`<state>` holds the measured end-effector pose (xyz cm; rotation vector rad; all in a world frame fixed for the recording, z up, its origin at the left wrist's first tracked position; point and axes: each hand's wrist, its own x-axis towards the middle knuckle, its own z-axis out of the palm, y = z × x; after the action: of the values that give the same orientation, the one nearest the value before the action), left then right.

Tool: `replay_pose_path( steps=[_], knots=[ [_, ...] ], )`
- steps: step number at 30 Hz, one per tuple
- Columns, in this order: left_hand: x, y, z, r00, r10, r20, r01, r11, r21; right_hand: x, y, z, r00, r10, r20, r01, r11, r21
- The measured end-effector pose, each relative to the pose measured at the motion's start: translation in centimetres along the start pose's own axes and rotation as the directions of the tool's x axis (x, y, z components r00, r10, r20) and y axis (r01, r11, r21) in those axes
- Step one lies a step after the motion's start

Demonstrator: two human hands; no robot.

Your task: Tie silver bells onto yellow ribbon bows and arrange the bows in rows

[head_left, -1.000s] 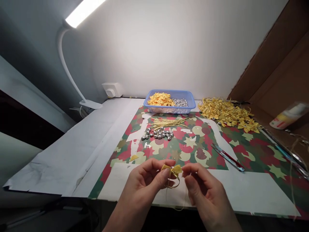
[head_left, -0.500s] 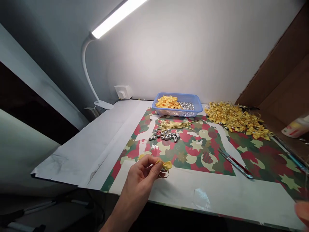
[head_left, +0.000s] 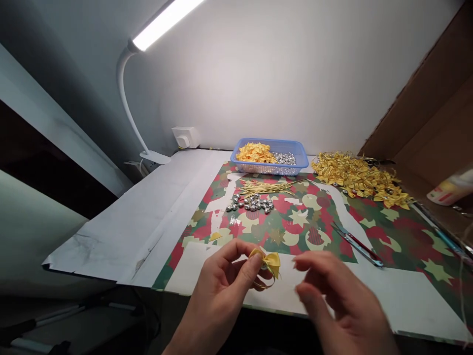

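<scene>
Between the thumb and fingers of my left hand [head_left: 229, 281] is a yellow ribbon bow [head_left: 272, 262], with a loop of gold cord hanging under it. To its right, my right hand [head_left: 340, 301] is slightly blurred, its thumb and forefinger apart with nothing between them. Beyond the hands lie a cluster of small silver bells [head_left: 254, 203] and a bundle of gold cords [head_left: 266, 187]. A small yellow ribbon piece [head_left: 215, 236] rests on the patterned paper just past my left hand.
A blue basket [head_left: 303, 160] at the back holds yellow bows and silver bells. Right of it lies a heap of corded yellow bows [head_left: 354, 177]. Scissors [head_left: 358, 245] lie at right, near a bottle [head_left: 449, 191]. A lamp [head_left: 123, 93] is clipped at back left.
My right hand has come in from the right edge toward the bow. My left hand has moved slightly right, still holding the bow. The view has shifted a little.
</scene>
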<state>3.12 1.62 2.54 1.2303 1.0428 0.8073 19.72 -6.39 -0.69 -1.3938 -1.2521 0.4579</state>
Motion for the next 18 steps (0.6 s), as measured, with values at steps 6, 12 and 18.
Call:
replay_pose_path(
  steps=[6, 12, 18],
  knots=[
    [-0.6, -0.1, 0.6, 1.000, -0.013, 0.028, 0.015, 0.997, -0.079, 0.7, 0.3, 3.1, 0.968, -0.200, 0.154, 0.206, 0.978, -0.028],
    [-0.9, -0.7, 0.5, 0.994, 0.103, 0.042, -0.102, 0.995, -0.013, 1.3, 0.2, 2.8, 0.969, -0.218, 0.116, 0.228, 0.970, -0.084],
    [-1.2, -0.1, 0.0, 0.998, 0.054, 0.043, -0.052, 0.997, -0.057, 1.7, -0.3, 2.2, 0.953, 0.037, 0.301, -0.066, 0.994, 0.085]
  ],
)
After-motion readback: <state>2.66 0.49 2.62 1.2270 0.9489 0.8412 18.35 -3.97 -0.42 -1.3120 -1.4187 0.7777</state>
